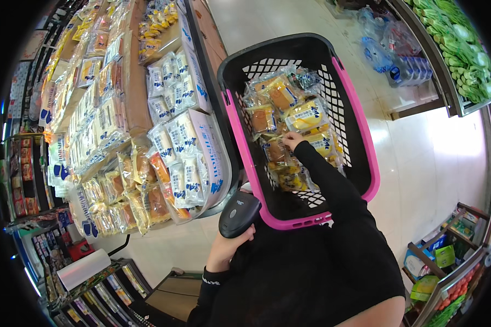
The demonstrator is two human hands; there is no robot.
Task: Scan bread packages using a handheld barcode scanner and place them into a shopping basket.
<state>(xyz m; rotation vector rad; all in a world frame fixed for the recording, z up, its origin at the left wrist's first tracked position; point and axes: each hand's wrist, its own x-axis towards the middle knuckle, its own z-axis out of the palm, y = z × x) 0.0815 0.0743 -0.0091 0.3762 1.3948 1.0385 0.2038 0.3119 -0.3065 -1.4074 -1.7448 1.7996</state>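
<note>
My left hand [231,247] grips a black handheld barcode scanner [238,216], its head tilted towards the basket and bread display. Before me stands a black plastic shopping basket [354,118] with a pink rim and lattice walls. My right hand [293,141] reaches into it, fingertips pinched at the clear wrapper of a brown packaged cake [275,151]. Around it lie more individually wrapped cakes, among them a yellow-filled one [307,115] and a brown one [282,95]. Several smaller yellow packets [292,180] lie at the basket's near end.
Left of the basket, a display holds boxes of white-wrapped bread [184,135] and gold-wrapped buns [147,200]. A vegetable stand [458,49] has bottled water [409,71] beneath it. A plastic-bag roll [84,269] sits lower left; a wooden-framed produce rack [454,282] stands lower right.
</note>
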